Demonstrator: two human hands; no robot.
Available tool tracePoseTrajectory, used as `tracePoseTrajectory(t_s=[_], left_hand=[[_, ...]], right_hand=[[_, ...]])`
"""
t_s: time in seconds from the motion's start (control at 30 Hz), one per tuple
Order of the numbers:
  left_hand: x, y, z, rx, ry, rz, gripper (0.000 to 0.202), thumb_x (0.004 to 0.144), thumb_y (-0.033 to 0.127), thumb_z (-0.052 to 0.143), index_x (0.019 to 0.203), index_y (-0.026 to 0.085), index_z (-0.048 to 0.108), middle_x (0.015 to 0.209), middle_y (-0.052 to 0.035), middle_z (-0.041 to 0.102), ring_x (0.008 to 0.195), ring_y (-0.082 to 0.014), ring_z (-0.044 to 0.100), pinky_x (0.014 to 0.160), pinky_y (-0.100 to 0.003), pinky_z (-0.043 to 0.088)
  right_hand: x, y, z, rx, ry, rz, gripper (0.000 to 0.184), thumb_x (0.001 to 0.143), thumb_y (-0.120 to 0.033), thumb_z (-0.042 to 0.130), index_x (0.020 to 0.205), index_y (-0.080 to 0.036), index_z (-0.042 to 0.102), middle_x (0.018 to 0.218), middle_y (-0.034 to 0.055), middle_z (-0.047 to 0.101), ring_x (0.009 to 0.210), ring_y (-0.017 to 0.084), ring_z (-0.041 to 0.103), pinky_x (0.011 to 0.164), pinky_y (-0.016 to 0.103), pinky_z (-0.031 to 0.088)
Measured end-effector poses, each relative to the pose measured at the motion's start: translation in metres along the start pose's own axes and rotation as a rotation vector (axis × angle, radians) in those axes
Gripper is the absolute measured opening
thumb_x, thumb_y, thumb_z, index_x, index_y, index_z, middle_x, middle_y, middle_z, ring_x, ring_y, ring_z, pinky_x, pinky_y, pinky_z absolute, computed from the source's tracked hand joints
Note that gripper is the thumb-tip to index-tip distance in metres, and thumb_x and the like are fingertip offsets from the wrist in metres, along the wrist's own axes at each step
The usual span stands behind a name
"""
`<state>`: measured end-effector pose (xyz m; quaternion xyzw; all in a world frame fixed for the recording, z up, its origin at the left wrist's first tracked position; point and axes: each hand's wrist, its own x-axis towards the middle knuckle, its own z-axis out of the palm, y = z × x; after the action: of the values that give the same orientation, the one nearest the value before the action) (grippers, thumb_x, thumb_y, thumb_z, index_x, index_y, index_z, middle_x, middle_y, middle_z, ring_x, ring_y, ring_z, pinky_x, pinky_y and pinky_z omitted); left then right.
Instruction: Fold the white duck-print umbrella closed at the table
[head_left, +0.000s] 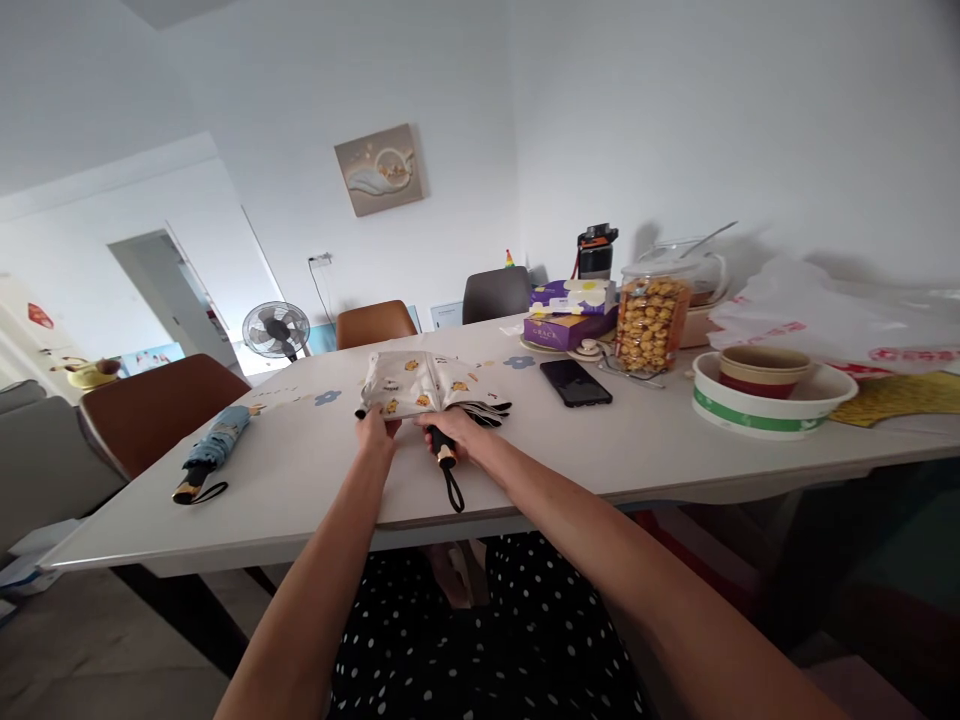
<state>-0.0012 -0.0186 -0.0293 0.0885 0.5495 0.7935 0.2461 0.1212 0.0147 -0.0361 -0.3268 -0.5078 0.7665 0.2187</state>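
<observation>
A white folding umbrella [409,382] with small yellow-orange prints lies loosely folded on the table [315,510], its black handle and wrist strap towards me. My left hand [377,428] grips the left edge of the canopy, near a black rib tip. Around the top of the black handle, my right hand [456,432] is closed, close to the canopy's gathered lower edge. Dark fabric folds stick out on the canopy's right side. Farther left rests a blue umbrella [225,435], rolled up, with a black handle and strap.
On the right are a black phone [575,383], tissue packs [570,312], a jar of round snacks [652,322], a paper bowl [772,410] holding a paper cup, and a plastic bag [825,315]. Brown chairs [375,323] and a fan [276,330] stand beyond the table.
</observation>
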Motion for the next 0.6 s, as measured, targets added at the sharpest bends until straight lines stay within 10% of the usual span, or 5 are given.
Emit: tracePoseTrajectory(t_s=[0.3,0.6], left_hand=[[-0.005,-0.001,-0.003,0.031,0.041,0.051,0.018,0.083,0.036,0.047,0.085,0.018,0.05,0.07,0.0004,0.053,0.049,-0.0083,0.049,0.055,-0.025,0.048],[0.004,-0.006,-0.006,-0.066,0.002,-0.093,0.014,0.08,0.031,0.052,0.088,0.02,0.052,0.07,0.0014,0.053,0.048,-0.007,0.049,0.056,-0.023,0.049]], right_hand=[[-0.02,-0.014,-0.005,0.152,-0.03,-0.001,0.05,0.076,-0.068,0.049,0.073,-0.019,0.044,0.051,-0.0014,0.046,0.036,0.009,0.043,0.028,0.018,0.032],[-0.027,-0.02,-0.004,0.172,0.028,0.012,0.055,0.081,-0.072,0.032,0.068,-0.019,0.039,0.047,-0.0006,0.043,0.034,0.009,0.041,0.027,0.019,0.03]])
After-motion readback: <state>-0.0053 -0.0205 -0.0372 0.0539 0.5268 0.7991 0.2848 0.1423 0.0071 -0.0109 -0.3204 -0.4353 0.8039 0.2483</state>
